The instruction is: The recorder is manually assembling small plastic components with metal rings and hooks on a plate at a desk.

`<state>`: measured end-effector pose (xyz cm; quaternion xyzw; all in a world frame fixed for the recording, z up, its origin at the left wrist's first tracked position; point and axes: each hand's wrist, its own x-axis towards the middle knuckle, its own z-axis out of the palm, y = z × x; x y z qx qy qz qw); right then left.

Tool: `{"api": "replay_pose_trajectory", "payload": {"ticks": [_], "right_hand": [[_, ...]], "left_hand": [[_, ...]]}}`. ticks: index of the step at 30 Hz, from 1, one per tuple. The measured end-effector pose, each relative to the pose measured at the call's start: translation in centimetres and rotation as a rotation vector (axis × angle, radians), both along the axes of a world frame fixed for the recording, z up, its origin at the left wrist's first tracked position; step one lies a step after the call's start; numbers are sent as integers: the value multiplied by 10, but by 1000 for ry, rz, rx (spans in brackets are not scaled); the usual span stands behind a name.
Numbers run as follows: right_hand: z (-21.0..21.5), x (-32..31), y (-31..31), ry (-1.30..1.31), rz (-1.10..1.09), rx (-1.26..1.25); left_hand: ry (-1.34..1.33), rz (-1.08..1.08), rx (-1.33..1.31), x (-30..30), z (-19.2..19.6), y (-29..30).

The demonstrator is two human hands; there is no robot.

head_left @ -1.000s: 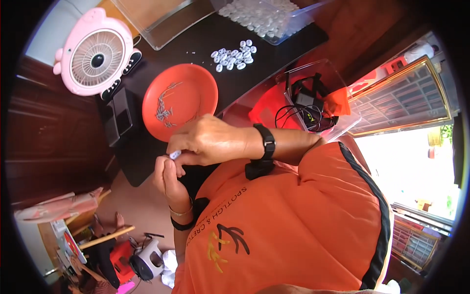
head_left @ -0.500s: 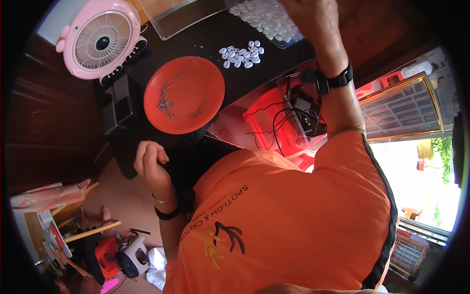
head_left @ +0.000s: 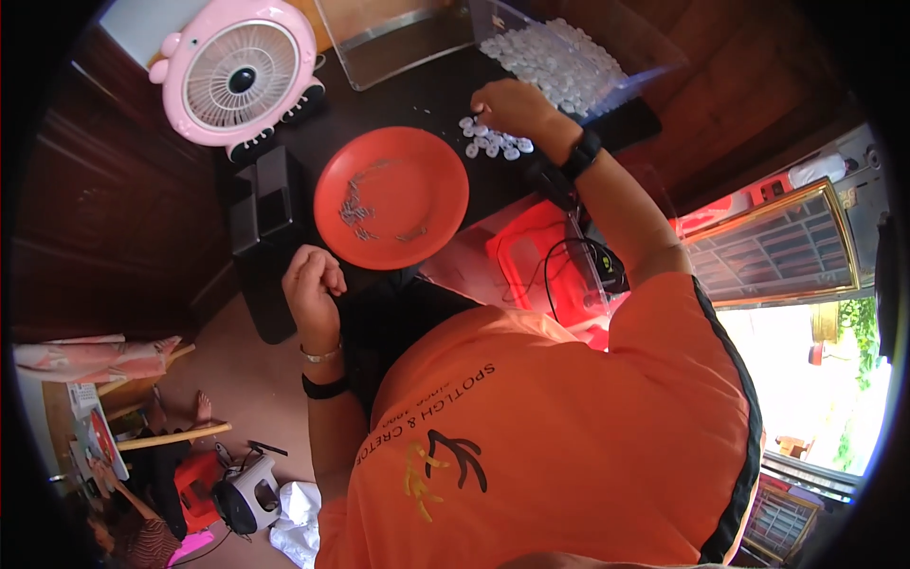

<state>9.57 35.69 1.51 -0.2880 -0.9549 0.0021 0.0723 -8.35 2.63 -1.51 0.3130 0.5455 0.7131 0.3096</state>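
My right hand (head_left: 518,107) is over a small pile of white oval plastic pieces (head_left: 491,144) on the dark table. Its fingers curl downward at the pile's far edge, and whatever they may hold is hidden. An orange-red plate (head_left: 441,204) lies to the left of the pile, with small thin metal pins (head_left: 355,213) scattered in it. Just below the plate's near left edge is my left hand (head_left: 313,280), its fingers curled in. I cannot make out anything between them.
Behind the pile stands a clear plastic bin (head_left: 649,68) full of white pieces. A pink fan (head_left: 194,114), a dark box-like stand (head_left: 275,194) and another clear container (head_left: 379,71) surround the plate. A red stool (head_left: 526,247) and cables sit below the table. Another person (head_left: 142,531) is at lower left.
My right hand has come down from above the clear bin to the pile of white pieces. My left hand stays curled near the plate. The whole view has shifted slightly.
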Motion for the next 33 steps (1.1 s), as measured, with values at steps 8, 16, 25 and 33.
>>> {"api": "replay_pose_trajectory", "payload": {"ticks": [8,16,25,33], "right_hand": [[-3,-7,5,61,23,-93],[42,-6,-44,549,238,-141],[32,-22,-204,636,514,-871],[26,-29,-219,765,594,-931]], "left_hand": [[56,-1,-27,5,0,-2],[296,-27,-125,6,27,-15],[385,-152,-92,42,31,-4],[-134,-225,-12,27,32,-15]]}}
